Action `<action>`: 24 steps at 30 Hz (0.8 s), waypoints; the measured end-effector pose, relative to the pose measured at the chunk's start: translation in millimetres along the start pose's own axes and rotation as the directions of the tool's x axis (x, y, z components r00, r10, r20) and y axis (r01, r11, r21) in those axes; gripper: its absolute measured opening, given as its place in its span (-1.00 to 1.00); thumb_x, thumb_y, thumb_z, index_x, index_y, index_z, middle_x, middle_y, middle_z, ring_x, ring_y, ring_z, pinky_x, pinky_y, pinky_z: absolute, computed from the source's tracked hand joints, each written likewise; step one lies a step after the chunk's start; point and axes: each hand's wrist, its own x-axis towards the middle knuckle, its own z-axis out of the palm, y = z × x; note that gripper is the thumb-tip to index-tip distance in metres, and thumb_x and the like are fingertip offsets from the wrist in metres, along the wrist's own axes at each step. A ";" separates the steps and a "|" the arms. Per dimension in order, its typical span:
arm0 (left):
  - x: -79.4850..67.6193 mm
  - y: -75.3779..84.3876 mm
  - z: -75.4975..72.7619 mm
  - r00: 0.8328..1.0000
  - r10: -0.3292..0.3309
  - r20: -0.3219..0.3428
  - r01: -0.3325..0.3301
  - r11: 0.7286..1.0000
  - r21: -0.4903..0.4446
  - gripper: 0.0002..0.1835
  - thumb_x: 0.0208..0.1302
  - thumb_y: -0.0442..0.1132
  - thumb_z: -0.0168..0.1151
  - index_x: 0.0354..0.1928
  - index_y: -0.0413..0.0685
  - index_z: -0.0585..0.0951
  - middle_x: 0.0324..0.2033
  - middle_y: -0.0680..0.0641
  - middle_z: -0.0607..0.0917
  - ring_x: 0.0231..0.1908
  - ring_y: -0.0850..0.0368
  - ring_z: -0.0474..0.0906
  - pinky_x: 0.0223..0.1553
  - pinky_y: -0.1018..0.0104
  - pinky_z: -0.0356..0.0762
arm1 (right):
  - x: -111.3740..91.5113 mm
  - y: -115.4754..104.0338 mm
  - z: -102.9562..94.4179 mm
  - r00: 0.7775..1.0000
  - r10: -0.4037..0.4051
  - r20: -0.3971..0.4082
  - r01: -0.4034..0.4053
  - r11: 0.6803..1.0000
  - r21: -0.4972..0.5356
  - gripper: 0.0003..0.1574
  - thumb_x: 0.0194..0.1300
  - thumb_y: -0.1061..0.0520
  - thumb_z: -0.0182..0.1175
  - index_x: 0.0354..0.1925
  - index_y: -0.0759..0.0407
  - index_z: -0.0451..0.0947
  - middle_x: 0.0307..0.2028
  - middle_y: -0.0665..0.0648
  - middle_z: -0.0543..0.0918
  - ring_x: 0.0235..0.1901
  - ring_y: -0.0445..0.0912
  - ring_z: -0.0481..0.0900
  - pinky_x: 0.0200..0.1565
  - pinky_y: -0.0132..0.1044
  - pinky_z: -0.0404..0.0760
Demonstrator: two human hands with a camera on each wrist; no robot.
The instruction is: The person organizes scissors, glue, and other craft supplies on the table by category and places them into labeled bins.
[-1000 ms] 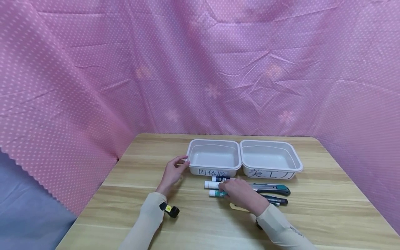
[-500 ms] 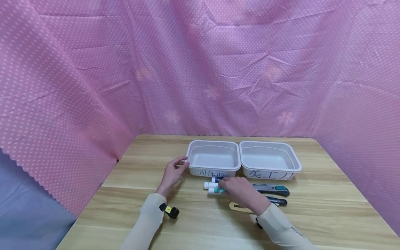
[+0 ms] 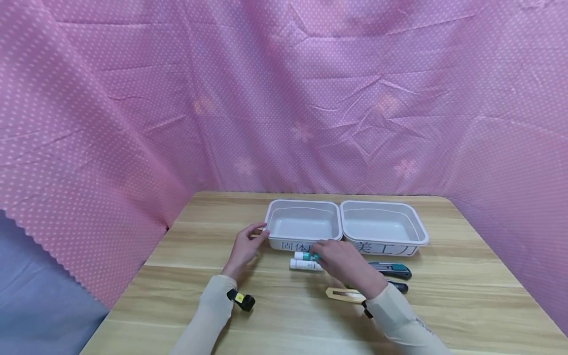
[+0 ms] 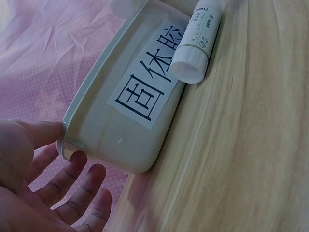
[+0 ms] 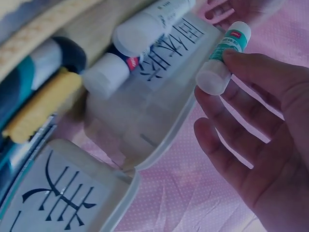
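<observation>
– Right hand (image 3: 342, 261)?
– Pinching the green glue stick (image 5: 221, 50), now lifted past the white glue stick (image 3: 305, 265).
– So, picked up?
– Apparently, yet outside the left tray (image 3: 276, 242) ahead-left, its rim pinched by the left hand (image 3: 245, 249).

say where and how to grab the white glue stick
I'd pinch the white glue stick across its round barrel, near its left end, from above: it lies on its side on the table, that end uncovered in the head view. The right hand crowds its other end, and a dark blue glue stick lies close on its far side.
</observation>
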 end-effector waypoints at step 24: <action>-1.7 -0.8 -1.9 1.000 -0.008 0.019 0.008 1.000 0.005 -0.61 0.41 -0.12 0.32 0.23 -0.02 0.64 -0.02 -0.18 0.68 0.01 -0.17 0.62 -0.18 0.07 0.68 | 16.0 8.2 -27.2 0.983 0.091 -0.157 -0.076 0.992 0.103 -0.65 0.20 0.20 0.50 -0.04 -0.06 0.71 -0.15 -0.07 0.76 -0.23 -0.19 0.70 -0.19 -0.29 0.71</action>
